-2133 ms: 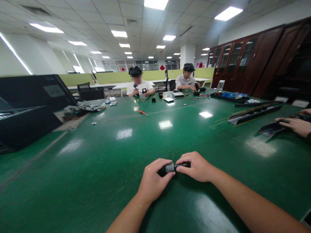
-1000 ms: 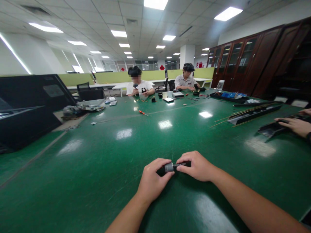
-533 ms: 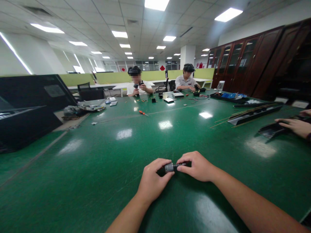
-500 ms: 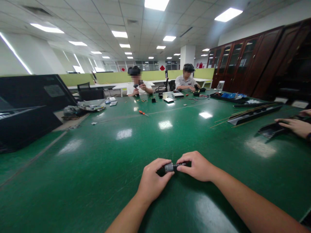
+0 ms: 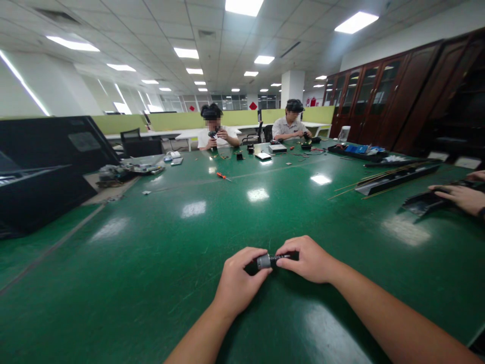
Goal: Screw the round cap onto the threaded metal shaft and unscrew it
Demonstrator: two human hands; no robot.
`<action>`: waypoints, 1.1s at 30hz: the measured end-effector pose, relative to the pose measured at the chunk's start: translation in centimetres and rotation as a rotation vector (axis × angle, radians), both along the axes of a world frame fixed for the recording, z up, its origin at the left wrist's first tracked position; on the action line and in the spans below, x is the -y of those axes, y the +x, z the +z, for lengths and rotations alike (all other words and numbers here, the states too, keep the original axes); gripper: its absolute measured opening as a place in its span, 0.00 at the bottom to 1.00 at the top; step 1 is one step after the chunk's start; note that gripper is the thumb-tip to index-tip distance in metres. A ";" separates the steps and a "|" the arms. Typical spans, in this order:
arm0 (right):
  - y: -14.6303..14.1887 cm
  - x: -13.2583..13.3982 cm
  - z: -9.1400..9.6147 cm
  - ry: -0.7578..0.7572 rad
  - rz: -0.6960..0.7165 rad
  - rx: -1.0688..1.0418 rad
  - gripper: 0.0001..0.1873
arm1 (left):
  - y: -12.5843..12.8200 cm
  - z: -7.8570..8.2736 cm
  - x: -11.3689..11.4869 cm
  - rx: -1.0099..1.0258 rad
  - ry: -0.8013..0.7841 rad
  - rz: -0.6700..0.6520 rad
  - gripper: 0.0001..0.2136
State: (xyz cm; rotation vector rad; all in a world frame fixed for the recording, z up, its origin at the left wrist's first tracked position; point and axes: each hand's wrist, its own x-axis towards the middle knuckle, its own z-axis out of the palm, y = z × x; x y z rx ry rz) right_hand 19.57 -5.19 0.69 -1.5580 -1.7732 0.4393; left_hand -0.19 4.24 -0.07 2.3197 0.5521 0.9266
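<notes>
A small black cylinder with a silver-grey collar (image 5: pixel 264 261) sits between both my hands, low over the green table (image 5: pixel 159 253). My left hand (image 5: pixel 238 283) is curled around its dark left end. Fingers of my right hand (image 5: pixel 308 260) are pinched on the thin black part at its right end. Most of the object is hidden by my fingers.
A large black case (image 5: pixel 41 172) stands at the left. A red-handled screwdriver (image 5: pixel 223 176) lies mid-table. Long black trays with thin rods (image 5: pixel 394 178) lie at the right, beside a co-worker's hand (image 5: pixel 460 196) on a dark part. Two people sit at the far end.
My hands and the cylinder have stayed almost in the same place. The person at the far end has raised a small object nearer the face.
</notes>
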 end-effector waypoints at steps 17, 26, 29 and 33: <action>0.2 0.0 -0.1 0.007 -0.002 0.014 0.07 | -0.1 -0.3 -0.2 0.004 -0.014 0.004 0.14; 0.4 0.0 -0.2 -0.002 -0.005 -0.001 0.07 | -0.1 -0.2 -0.2 0.006 -0.018 0.013 0.14; 0.4 0.1 -0.2 -0.004 -0.009 -0.006 0.07 | 0.0 -0.2 -0.2 0.007 -0.029 0.017 0.14; 0.5 0.1 -0.2 0.000 -0.012 -0.004 0.07 | -0.1 -0.3 -0.2 -0.001 -0.044 0.022 0.14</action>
